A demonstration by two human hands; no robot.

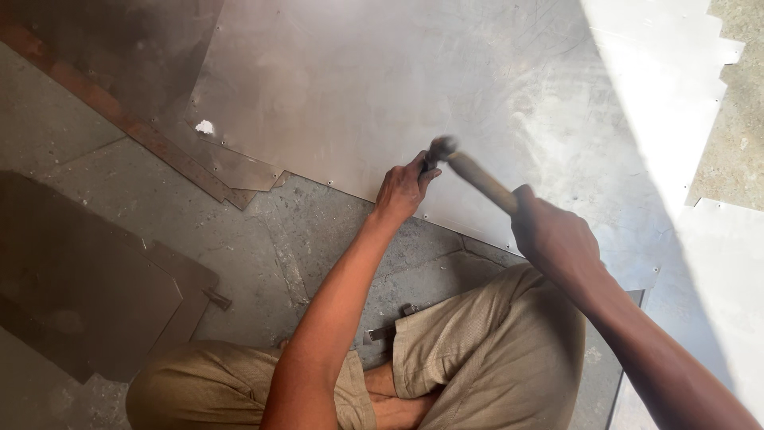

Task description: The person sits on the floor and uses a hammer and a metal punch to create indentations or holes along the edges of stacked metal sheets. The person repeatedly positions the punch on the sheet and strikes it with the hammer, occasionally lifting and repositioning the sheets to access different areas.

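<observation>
Hammer (469, 173) in my right hand (553, 239) — fingers wrapped tight round the wooden handle, blurred head just beside my left hand (402, 191). Left fingers are pinched together on a small dark punch (430, 163), tip set on the metal sheet (382, 80) near its edge, beyond my fingertips. To strike well, I judge: keep the punch upright, thumb clear below the head, blows short and square. Cut sheet scraps (87, 295) lie on the concrete floor (263, 239), well left of my left wrist. No containers in view — nothing to hold anything.
</observation>
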